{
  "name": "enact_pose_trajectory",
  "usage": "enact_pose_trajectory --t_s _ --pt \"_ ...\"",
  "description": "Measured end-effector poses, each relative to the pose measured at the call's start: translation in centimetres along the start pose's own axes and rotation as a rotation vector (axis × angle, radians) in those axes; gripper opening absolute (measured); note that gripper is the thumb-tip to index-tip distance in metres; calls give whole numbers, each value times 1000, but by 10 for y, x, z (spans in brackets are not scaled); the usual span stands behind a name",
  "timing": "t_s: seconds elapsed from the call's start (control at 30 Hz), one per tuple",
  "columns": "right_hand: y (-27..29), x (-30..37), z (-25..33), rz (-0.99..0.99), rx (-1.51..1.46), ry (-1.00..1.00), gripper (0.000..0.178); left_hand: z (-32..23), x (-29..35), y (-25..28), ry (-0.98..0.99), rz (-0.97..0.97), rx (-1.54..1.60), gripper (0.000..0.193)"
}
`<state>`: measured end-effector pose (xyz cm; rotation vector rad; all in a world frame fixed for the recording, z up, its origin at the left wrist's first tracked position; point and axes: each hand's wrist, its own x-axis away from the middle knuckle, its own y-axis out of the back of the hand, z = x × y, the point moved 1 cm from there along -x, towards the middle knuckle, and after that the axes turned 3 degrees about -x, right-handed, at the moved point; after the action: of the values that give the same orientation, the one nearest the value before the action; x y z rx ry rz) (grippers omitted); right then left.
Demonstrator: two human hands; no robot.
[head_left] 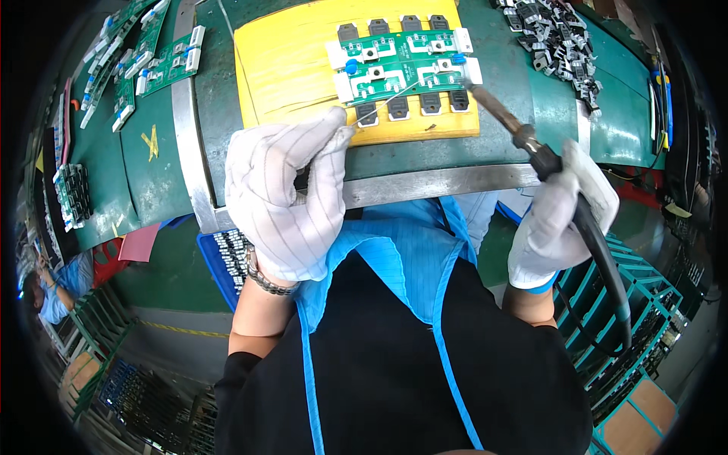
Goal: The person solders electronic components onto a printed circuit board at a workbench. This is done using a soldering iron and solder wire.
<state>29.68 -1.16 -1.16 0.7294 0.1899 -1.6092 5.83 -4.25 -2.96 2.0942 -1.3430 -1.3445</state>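
In a white striped glove, my left hand [287,189] pinches a thin solder wire [396,95] between thumb and fingertips. The wire slants up and right over a green circuit board [406,64] with white end connectors and blue round parts. Wrapped round a soldering iron [543,158] is my gloved right hand [561,216]. The iron's tip reaches the board's lower right end, beside a white connector; whether it touches is unclear. Black sockets or modules [430,102] stick out along both long sides of the board, which lies on a yellow block [280,68].
More circuit boards [171,64] lie at the far left of the green table [622,125]. Many loose black parts [553,45] are heaped at the far right. A metal strip [425,182] edges the table. Below stand a blue tray [216,265] and racks; another person [64,284] is at left.
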Motion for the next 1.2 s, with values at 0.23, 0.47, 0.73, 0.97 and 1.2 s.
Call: enact_pose_trajectory --t_s 0.23,0.47,0.73,0.97,1.2 --pt "4 5 -2 -17 36 -42 23 0 0 1 4 48 18 23" --pt "-5 14 -9 -88 36 -79 23 -1 -3 -1 -32 53 3 23" --pt "-7 13 -11 -93 -1 -86 22 -2 -3 -2 -53 42 -4 23" --pt "-7 10 -13 -76 135 -25 23 -3 -3 -5 -106 49 -27 24" --pt "0 10 -15 -109 78 -40 25 -5 -1 3 76 -41 -1 20"
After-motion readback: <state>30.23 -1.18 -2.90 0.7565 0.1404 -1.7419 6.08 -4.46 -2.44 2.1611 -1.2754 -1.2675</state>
